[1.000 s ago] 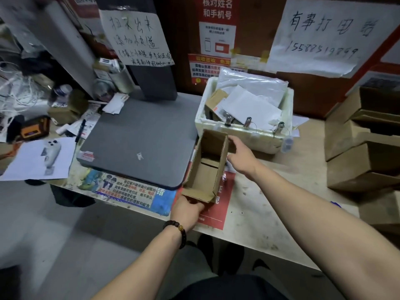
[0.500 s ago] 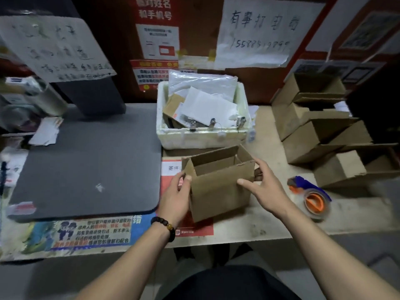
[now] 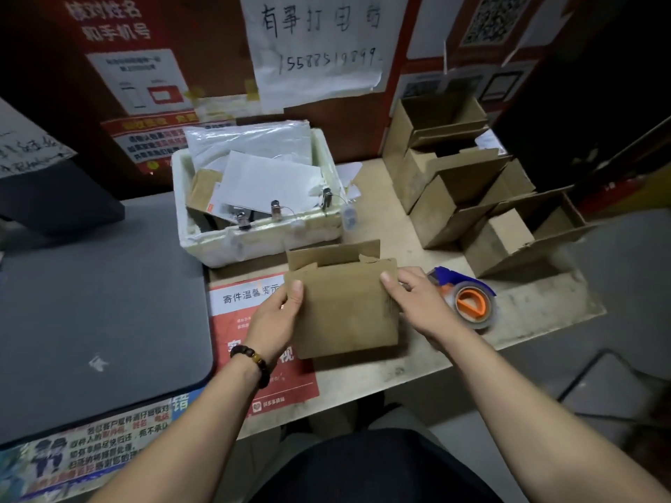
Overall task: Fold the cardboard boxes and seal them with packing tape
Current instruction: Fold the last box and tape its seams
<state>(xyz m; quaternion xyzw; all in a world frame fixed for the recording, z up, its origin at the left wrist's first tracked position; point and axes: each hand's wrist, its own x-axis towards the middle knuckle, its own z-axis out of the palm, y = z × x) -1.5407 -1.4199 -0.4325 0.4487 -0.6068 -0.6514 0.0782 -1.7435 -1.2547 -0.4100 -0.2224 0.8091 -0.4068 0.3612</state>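
Observation:
A small brown cardboard box (image 3: 345, 306) stands on the table in front of me, its near face turned to me and a flap sticking up behind. My left hand (image 3: 272, 317) grips its left edge, thumb on the front face. My right hand (image 3: 414, 303) grips its right edge, thumb on the upper right corner. A tape dispenser (image 3: 468, 299) with a blue handle, an orange core and a clear tape roll lies on the table just right of my right hand.
A white foam bin (image 3: 261, 241) full of papers and envelopes sits right behind the box. Several open cardboard boxes (image 3: 472, 197) are stacked at the right. A grey mat (image 3: 101, 295) covers the table (image 3: 381, 368) at the left. A red notice (image 3: 261, 361) lies under the box.
The box was turned from lying with its opening toward me to standing with its flat face toward me. My hands moved to its two sides. My view swung right.

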